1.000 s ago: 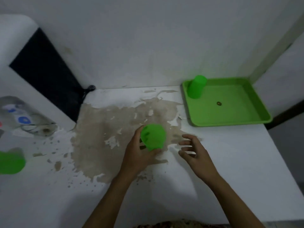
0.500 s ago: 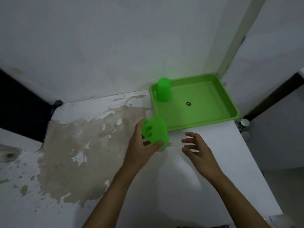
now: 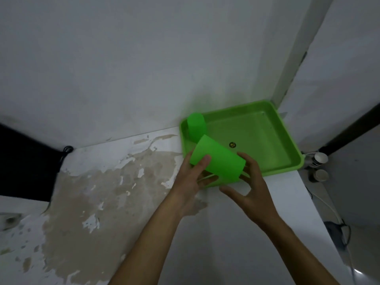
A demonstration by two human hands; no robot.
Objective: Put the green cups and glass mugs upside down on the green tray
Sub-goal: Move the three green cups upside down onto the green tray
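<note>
A green cup (image 3: 218, 159) lies tilted on its side above the near left corner of the green tray (image 3: 285, 138). My left hand (image 3: 190, 177) grips its narrower end with the thumb on top. My right hand (image 3: 249, 186) touches the wide rim end, fingers curled around it. A second green cup (image 3: 196, 125) stands upside down in the tray's far left corner. A small dark spot (image 3: 232, 144) marks the tray floor. No glass mugs are in view.
The white counter (image 3: 236, 233) has a large brown patch of peeled paint (image 3: 115, 190) on the left. White walls meet right behind the tray. Two small paper cups (image 3: 319, 159) and cables sit below the counter's right edge.
My left hand carried the green cup rightward from mid-counter to the tray's near corner and tipped it sideways. My right hand closed in onto its rim. The view swung right.
</note>
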